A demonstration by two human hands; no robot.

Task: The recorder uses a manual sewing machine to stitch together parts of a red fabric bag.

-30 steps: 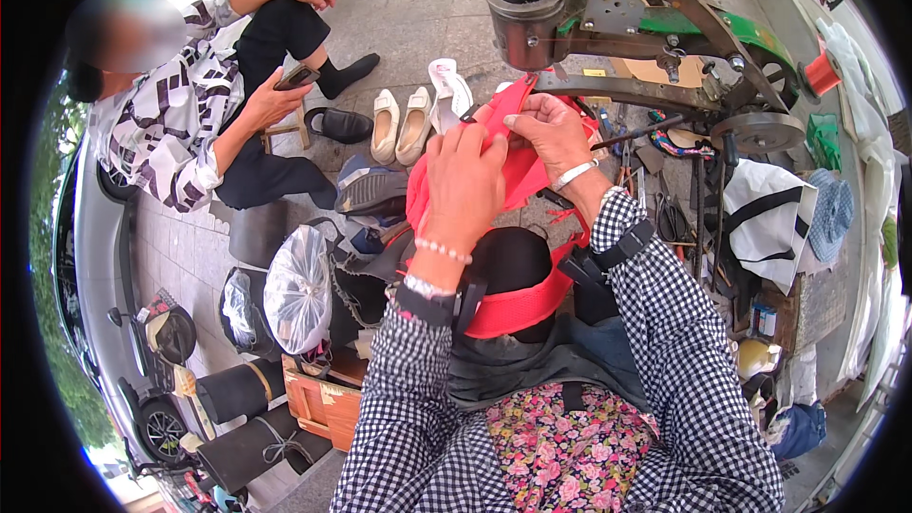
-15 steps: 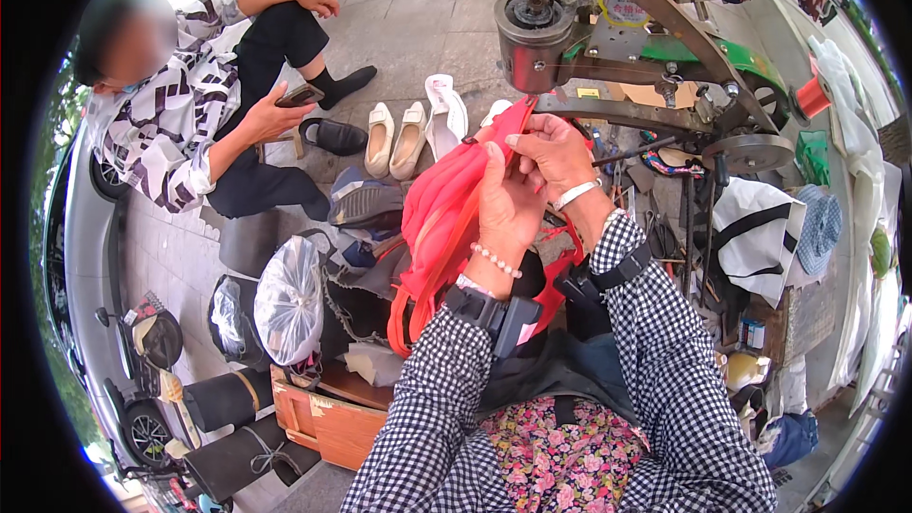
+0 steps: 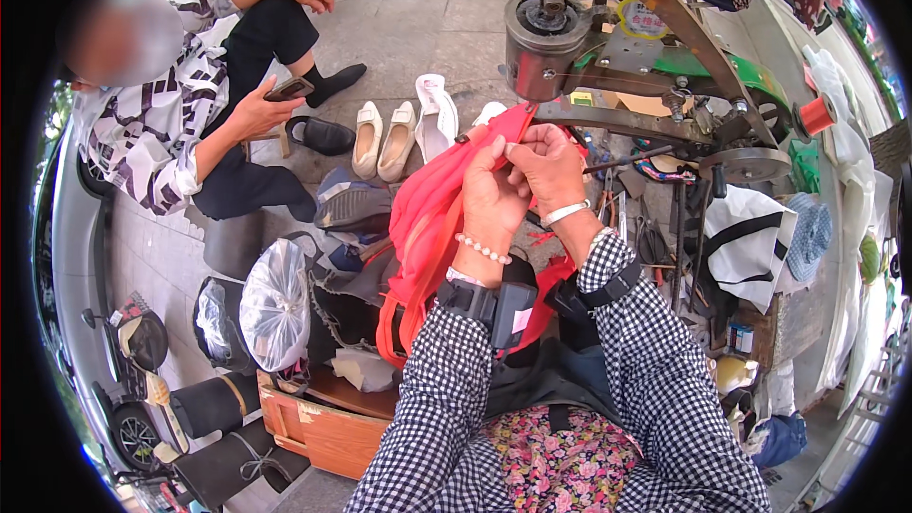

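My left hand (image 3: 491, 201) and my right hand (image 3: 553, 169) meet in front of me, thumbs and fingertips pinched close together. Whatever sits between the fingertips is too small to make out. Right beside and behind them lies a red backpack (image 3: 425, 198) with orange-red edging and straps, its top edge reaching up under the arm of a hand-cranked sewing machine (image 3: 655, 62). More red fabric shows below my wrists. My hands partly cover the bag.
A seated person (image 3: 157, 85) holds a phone (image 3: 289, 89) at the left. Pale shoes (image 3: 397, 141) stand on the paving beyond the bag. A wooden drawer box (image 3: 328, 429) is at lower left. Hand tools (image 3: 652, 242) lie right of my hands, near a white bag (image 3: 750, 252).
My left thumb and fingers, spread more upright before, have come in against the right fingertips. The whole view has shifted slightly; the backpack remains under the machine's arm.
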